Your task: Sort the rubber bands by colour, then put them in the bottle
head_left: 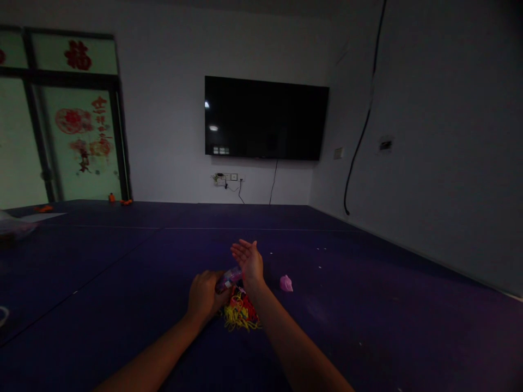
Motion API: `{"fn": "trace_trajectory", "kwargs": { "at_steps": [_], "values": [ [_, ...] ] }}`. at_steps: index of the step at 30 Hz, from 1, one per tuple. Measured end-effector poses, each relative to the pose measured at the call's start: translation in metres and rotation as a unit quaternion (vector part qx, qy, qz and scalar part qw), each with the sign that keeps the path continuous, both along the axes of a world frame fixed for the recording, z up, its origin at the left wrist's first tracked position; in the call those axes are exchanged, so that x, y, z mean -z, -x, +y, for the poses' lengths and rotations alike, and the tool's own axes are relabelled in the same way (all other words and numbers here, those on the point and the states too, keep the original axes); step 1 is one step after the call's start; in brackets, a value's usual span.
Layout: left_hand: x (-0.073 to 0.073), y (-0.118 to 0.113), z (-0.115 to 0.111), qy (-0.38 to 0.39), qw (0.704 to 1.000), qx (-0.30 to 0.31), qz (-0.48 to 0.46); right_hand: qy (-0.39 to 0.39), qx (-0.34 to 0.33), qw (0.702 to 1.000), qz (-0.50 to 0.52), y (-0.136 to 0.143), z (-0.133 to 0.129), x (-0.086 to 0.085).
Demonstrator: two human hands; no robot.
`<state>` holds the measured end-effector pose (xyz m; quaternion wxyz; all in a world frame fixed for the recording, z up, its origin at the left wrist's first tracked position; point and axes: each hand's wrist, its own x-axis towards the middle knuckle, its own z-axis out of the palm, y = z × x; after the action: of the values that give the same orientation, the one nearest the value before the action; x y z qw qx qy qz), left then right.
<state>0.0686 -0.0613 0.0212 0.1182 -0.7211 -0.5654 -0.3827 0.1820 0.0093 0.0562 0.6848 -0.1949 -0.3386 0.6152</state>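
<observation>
My left hand (204, 295) is wrapped round a small purple, shiny packet (229, 280) with a whitish patch on it. My right hand (250, 264) is raised beside the packet's right end, fingers stretched out and palm turned to the left, holding nothing. Beneath and between my hands, a tangled heap of yellow and red strings (241, 314) lies on the dark purple surface (134, 283). A small pink object (286, 283) rests to the right of my right hand. What is inside the packet is too dim to make out.
Small white scraps (320, 267) are scattered on the right. Orange objects (126, 202) lie near the door at the far left, and a blurred pale bag (14, 226) is at the left edge. A television (266, 118) hangs on the far wall; a black cable (358, 147) dangles at right.
</observation>
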Motion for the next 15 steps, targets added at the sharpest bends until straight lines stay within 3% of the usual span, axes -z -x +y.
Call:
{"fn": "trace_trajectory", "kwargs": {
  "at_steps": [15],
  "values": [
    [0.0013, -0.0003, -0.0031, -0.043, 0.997, 0.032, 0.063, -0.007, 0.047, 0.999, 0.005, -0.0045, 0.0059, -0.0046]
  ]
}}
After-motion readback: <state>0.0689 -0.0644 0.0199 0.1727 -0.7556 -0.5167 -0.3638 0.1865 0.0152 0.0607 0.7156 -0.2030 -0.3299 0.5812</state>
